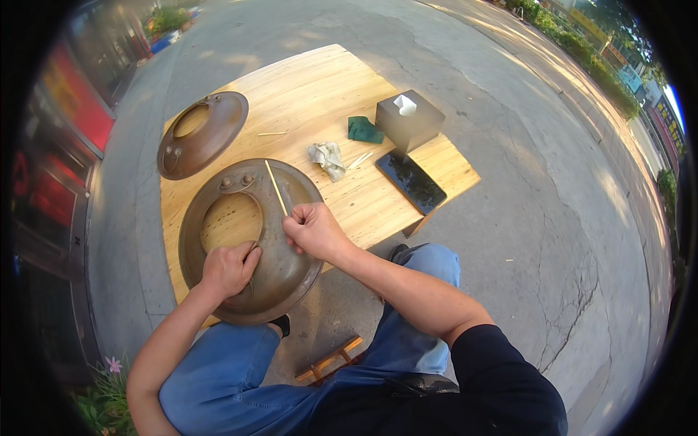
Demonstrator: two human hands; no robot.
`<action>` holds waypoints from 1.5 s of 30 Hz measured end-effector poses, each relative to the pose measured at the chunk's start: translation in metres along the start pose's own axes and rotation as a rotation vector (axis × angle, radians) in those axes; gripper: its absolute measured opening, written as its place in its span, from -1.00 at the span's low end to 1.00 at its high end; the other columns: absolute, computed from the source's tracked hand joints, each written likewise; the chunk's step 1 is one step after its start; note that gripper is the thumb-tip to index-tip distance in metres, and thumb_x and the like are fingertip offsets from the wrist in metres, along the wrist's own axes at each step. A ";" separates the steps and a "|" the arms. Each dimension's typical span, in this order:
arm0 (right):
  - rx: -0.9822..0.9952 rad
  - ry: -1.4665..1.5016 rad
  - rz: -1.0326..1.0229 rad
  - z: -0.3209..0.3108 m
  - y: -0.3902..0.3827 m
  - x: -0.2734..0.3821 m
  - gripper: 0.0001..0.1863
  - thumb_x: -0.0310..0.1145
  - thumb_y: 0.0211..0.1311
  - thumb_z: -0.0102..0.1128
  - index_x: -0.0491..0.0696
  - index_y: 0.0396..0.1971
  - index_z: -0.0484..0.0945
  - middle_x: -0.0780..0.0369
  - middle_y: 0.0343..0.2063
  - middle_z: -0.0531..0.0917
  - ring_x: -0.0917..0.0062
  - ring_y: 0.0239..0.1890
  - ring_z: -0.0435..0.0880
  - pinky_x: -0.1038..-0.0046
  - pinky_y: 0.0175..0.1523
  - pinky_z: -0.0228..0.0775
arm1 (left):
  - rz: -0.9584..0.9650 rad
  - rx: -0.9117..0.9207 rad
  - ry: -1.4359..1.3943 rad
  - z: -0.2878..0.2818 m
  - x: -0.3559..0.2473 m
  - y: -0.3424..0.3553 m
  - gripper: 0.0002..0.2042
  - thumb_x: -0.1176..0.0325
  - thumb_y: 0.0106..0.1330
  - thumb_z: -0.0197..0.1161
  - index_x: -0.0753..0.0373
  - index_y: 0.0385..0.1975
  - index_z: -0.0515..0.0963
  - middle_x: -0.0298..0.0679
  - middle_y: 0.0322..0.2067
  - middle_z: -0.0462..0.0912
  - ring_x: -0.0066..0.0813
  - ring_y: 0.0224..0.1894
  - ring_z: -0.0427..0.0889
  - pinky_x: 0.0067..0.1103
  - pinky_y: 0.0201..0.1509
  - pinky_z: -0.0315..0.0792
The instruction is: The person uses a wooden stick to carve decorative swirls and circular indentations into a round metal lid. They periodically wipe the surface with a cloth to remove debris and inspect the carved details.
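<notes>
A brown, dished metal disc [286, 256] with a large round hole lies at the near left of the wooden table, partly over its front edge. My left hand [231, 269] is closed on the near rim of that hole, its fingertips curled at the edge. Over the disc's right side, my right hand [314, 231] pinches a thin wooden stick [275, 187], which points up and away to the left. The stick's lower end is hidden in my fingers. Two round studs [237, 182] sit on the disc beyond the hole.
A second brown disc [222, 131] lies at the far left of the table [320, 80]. Right of centre are a crumpled grey-white cloth [329, 160], short sticks [360, 160], a green pad [365, 130], a tissue box [418, 125] and a phone [411, 182]. A wooden stool [329, 361] shows below.
</notes>
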State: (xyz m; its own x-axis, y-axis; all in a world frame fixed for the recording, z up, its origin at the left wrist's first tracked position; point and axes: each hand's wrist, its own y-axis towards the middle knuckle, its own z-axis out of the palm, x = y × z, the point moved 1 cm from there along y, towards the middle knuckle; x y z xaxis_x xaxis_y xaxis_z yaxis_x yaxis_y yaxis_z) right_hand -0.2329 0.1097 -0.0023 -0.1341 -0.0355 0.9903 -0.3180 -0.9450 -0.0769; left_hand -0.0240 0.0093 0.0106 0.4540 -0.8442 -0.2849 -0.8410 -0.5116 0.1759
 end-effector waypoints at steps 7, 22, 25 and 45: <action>0.064 0.019 0.022 0.002 -0.004 0.002 -0.85 -0.49 0.40 0.07 -0.24 -0.23 0.58 0.21 -0.57 0.69 0.60 -0.63 0.61 0.49 -0.45 0.49 | 0.006 -0.005 -0.006 -0.001 -0.002 0.000 -0.74 0.16 0.45 0.23 0.20 -0.38 0.67 0.07 -0.55 0.65 0.14 -0.45 0.68 -0.10 -0.36 0.53; 0.217 -0.163 -0.045 0.001 0.006 -0.008 -0.63 -0.27 0.59 0.12 -0.28 0.11 0.61 0.22 -0.24 0.78 0.64 -0.40 0.70 0.57 -0.27 0.50 | -0.012 0.012 -0.014 -0.002 -0.003 0.001 -0.76 0.18 0.45 0.23 0.20 -0.33 0.68 0.08 -0.51 0.66 0.17 -0.41 0.68 -0.10 -0.34 0.53; 0.182 0.020 -0.070 0.004 0.003 -0.010 -0.61 -0.29 0.58 0.13 -0.32 0.13 0.58 0.19 -0.22 0.78 0.65 -0.39 0.69 0.55 -0.21 0.53 | -0.013 0.014 -0.017 -0.002 -0.003 0.001 -0.76 0.18 0.46 0.22 0.20 -0.31 0.68 0.08 -0.50 0.65 0.17 -0.39 0.68 -0.10 -0.34 0.52; 0.220 -0.052 -0.065 0.005 0.005 -0.013 -0.69 -0.32 0.55 0.18 -0.28 -0.02 0.70 0.22 -0.25 0.79 0.66 -0.37 0.68 0.52 -0.13 0.57 | -0.015 0.029 -0.015 -0.003 -0.003 0.001 -0.76 0.18 0.46 0.21 0.20 -0.31 0.69 0.08 -0.52 0.65 0.18 -0.39 0.68 -0.09 -0.34 0.53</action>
State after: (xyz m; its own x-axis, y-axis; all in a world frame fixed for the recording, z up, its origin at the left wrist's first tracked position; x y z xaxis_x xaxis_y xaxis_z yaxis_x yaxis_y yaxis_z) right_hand -0.2278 0.1041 -0.0144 -0.0696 0.0161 0.9974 -0.1110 -0.9938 0.0083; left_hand -0.0256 0.0112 0.0142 0.4621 -0.8341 -0.3012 -0.8425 -0.5189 0.1444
